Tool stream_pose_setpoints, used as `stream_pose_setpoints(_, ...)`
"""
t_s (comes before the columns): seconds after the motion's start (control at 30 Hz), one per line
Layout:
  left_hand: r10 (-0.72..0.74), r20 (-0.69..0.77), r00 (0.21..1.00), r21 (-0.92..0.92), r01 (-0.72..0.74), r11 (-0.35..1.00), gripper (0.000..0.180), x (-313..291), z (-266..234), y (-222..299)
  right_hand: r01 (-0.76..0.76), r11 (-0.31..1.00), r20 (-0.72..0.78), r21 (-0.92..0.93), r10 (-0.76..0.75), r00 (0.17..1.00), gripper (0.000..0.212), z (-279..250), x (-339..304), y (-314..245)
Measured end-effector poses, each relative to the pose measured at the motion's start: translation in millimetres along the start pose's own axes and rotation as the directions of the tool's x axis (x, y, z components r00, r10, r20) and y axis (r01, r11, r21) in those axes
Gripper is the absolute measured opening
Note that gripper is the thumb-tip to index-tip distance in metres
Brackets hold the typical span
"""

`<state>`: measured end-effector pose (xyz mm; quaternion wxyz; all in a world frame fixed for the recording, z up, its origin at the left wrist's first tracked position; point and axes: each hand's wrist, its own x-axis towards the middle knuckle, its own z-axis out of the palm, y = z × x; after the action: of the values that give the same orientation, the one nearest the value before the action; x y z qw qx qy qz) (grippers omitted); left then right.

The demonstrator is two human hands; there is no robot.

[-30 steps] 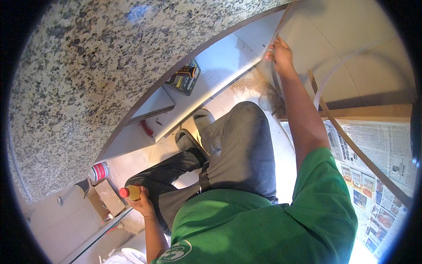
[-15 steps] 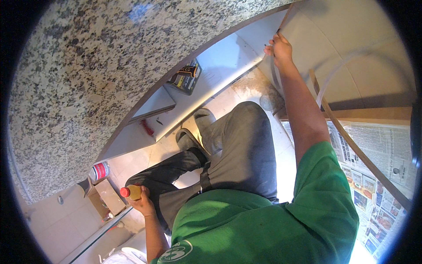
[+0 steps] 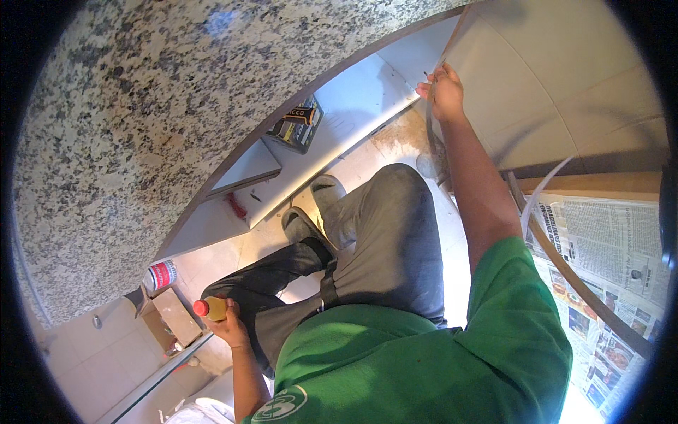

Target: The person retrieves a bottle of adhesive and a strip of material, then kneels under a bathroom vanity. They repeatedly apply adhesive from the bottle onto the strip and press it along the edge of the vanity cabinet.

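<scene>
At the lower left, my left hand is closed around a small bottle with a red cap and yellowish contents, held beside my left thigh. My right arm reaches up to the far right, where my right hand has its fingers closed on a thin flexible strip. This strip runs from the hand up toward the edge of the white cabinet panel. Below the hand, a curved grey-brown length hangs down; whether it is the same strip, I cannot tell.
A speckled granite slab fills the upper left. Inside the white cabinet stands a dark box. On the right, a brown strip crosses newspaper. A can stands by a cardboard box at left.
My right hand has moved a little nearer to me, its fingers still on the strip. The brown and white lengths at right have shifted downward. My left hand and the bottle stay put.
</scene>
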<state>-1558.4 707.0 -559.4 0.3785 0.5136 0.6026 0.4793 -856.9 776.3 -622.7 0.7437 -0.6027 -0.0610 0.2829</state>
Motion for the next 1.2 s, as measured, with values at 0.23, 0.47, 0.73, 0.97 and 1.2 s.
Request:
stream_pose_setpoints(0.23, 0.029, 0.006, 1.000, 0.029, -0.030, 0.999, 0.040, -2.4, 7.5, 10.5, -0.006, 0.986, -0.116, 0.167, 0.026, 0.993, 0.053, 33.2, 17.0, -7.5)
stream_pose_setpoints(0.47, 0.065, 0.032, 0.997, 0.059, -0.067, 0.996, 0.040, -0.6, 6.6, 6.5, -0.028, 0.996, -0.104, 0.085, 0.037, 0.994, 0.053, 28.7, 18.7, 7.7)
stream_pose_setpoints(0.73, 0.034, 0.021, 0.999, 0.024, -0.034, 0.999, 0.044, -4.0, 9.8, 14.0, -0.009, 0.999, -0.067, -0.031, 0.007, 0.998, 0.045, -4.5, 2.3, -2.7)
stream_pose_setpoints(0.97, 0.022, 0.029, 0.999, 0.031, -0.023, 0.999, 0.045, -1.0, 4.7, 7.2, 0.023, 1.000, -0.042, -0.008, -0.024, 0.999, 0.044, -8.7, 17.8, -7.4)
stream_pose_setpoints(1.2, 0.030, 0.058, 0.998, -0.028, -0.028, 0.999, 0.046, 0.5, -4.0, -2.6, -0.008, 0.998, -0.038, -0.059, 0.006, 0.999, 0.044, -2.2, 0.3, -5.5)
